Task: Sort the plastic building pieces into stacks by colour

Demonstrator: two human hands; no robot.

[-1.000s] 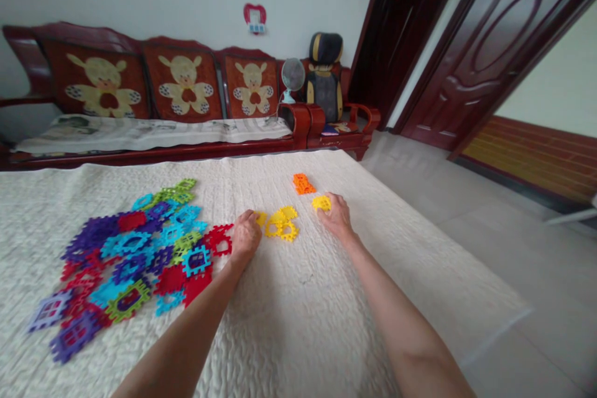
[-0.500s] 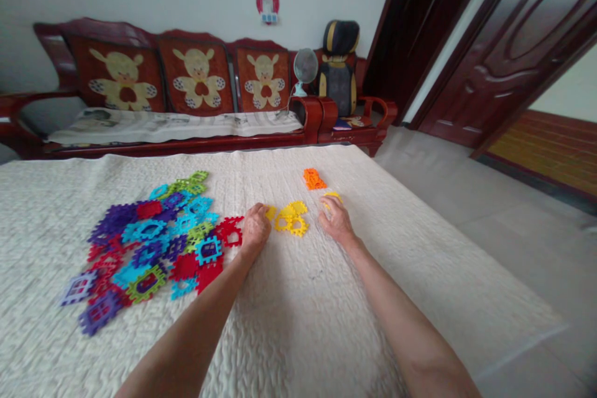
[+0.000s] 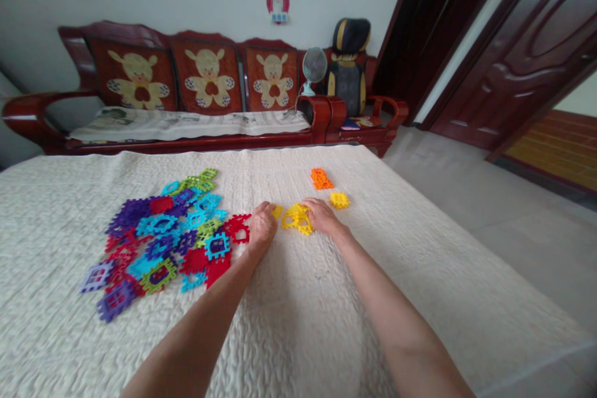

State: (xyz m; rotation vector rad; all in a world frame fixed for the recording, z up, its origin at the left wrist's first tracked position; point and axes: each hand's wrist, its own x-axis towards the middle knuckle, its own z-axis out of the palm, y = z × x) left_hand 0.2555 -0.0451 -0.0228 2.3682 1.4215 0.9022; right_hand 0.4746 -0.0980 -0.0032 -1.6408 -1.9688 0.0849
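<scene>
- Left hand (image 3: 263,226): fingers closed on a single yellow toothed tile (image 3: 278,211), beside the red tiles (image 3: 239,228) at the mixed pile's edge.
- Right hand (image 3: 321,215): fingertips at the right edge of the yellow tile cluster (image 3: 295,219); grip cannot be determined.
- Yellow tile stack (image 3: 339,200): on the quilted cover (image 3: 326,298), beyond the right hand, near the orange tile stack (image 3: 321,178).

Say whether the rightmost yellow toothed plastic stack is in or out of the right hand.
Out: the rightmost yellow stack lies on the cream quilted cloth, apart from the right hand.
</scene>
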